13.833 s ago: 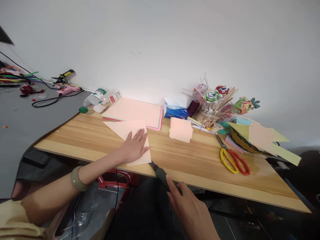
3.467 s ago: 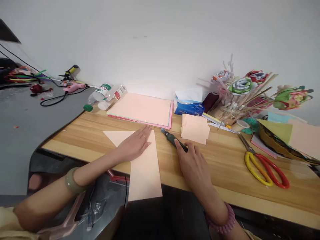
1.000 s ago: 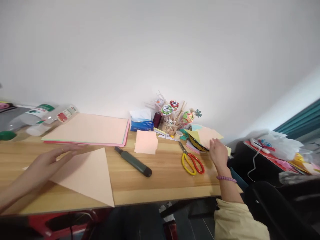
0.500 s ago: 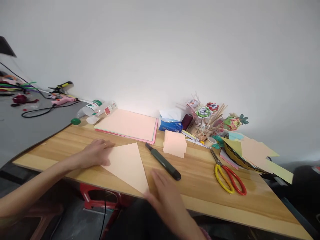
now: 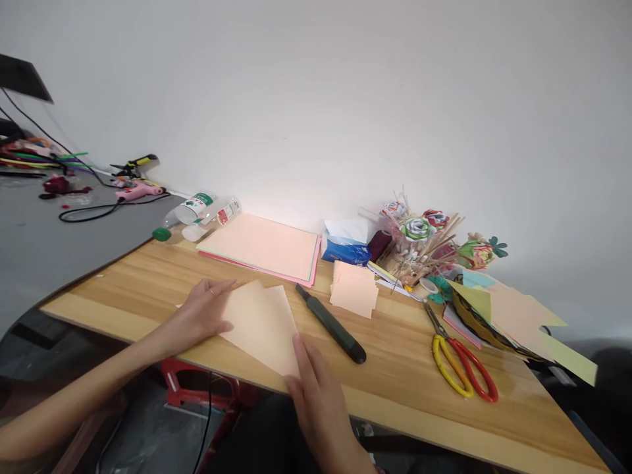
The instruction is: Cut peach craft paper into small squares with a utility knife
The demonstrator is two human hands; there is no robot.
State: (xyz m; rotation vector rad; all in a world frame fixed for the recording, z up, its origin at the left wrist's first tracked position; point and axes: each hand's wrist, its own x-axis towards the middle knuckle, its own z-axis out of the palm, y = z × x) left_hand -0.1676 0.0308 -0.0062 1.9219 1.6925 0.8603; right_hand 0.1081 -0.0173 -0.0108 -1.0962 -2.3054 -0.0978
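Note:
A pale peach sheet of paper lies near the table's front edge, partly raised, with a second corner or layer showing behind its upper right. I cannot tell whether that is a fold or another sheet. My left hand grips the sheet's left side, thumb on the near face and fingers behind. At the lower right corner, my right hand pinches the paper between thumb and fingers. A dark green utility knife rests just right of the paper, apart from both hands.
Behind lie a stack of large peach sheets, small square papers and a blue tissue pack. Scissors, paper flowers and a basket of paper are to the right. Plastic bottles stand back left.
The flat sheet's left part has been lifted and moved rightward, so a second edge shows. My right hand has closed on the lower right corner. The view has shifted slightly.

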